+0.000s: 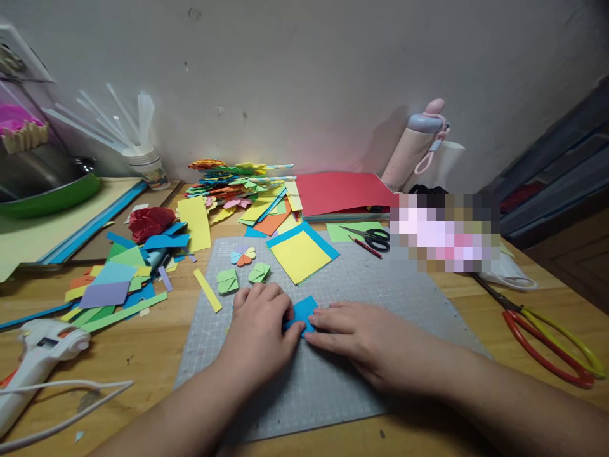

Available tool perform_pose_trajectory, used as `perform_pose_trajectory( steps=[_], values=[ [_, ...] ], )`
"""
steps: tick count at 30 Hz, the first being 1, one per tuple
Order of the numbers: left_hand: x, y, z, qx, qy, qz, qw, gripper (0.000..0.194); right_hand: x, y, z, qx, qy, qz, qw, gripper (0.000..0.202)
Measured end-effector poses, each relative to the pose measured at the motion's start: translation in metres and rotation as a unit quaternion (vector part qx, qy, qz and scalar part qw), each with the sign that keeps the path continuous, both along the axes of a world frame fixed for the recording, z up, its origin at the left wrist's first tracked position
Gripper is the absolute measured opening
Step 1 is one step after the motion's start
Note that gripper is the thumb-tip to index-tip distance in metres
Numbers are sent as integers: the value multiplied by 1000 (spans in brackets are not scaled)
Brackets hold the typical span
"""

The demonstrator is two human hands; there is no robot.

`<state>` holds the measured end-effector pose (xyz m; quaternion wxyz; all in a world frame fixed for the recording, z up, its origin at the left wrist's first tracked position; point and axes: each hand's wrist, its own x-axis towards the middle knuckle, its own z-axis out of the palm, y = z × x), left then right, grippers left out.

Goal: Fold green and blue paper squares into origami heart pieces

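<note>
A small folded piece of blue paper (303, 310) lies on the grey cutting mat (333, 400). My left hand (261, 330) has it between thumb and curled forefinger at its left edge. From the other side, the fingertips of my right hand (366, 339) press and pinch its right edge. Parts of the paper are hidden under the fingers. Just beyond my left hand sit two folded green paper pieces, one squarish (227, 281) and one leaf-like (259, 273), and a multicoloured paper flower (243, 256). A stack of yellow and blue square paper (304, 255) lies farther back on the mat.
Paper scraps (107, 292) and a white glue gun (42, 355) lie at left. Black scissors (375, 238), a pencil (365, 247) and red paper (342, 193) are behind the mat. Red-and-yellow-handled scissors (547, 346) lie at right; a pink bottle (412, 149) leans on the wall.
</note>
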<state>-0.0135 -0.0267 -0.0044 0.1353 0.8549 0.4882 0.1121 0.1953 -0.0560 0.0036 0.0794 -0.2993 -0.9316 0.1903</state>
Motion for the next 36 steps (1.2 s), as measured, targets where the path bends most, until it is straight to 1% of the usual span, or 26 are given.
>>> perform_pose_trajectory(
  steps=[5,10,20,25,28,31,34,36],
  values=[
    [-2,-1,-1,4,12,-2,1000,14,-3,-5,-3,26,-30,-12,999,42],
    [-1,1,-2,18,40,8,999,17,-5,-7,-5,22,-59,-13,998,43],
    [0,4,-2,9,18,15,1000,17,-7,-8,-3,20,-69,-19,997,45],
    [0,4,0,14,19,17,1000,14,-9,-11,-4,31,-78,-34,996,41],
    [0,-1,4,39,40,-10,998,12,-11,-10,-5,43,-75,-34,996,40],
    [-1,-11,8,55,96,-53,992,17,-11,-9,-6,48,-69,-33,996,39],
    [-1,-21,10,41,160,-107,981,16,-10,-9,-7,48,-59,-33,997,38],
    [-1,-26,10,34,187,-124,974,25,-9,-8,-8,44,-54,-34,997,39]
  ],
)
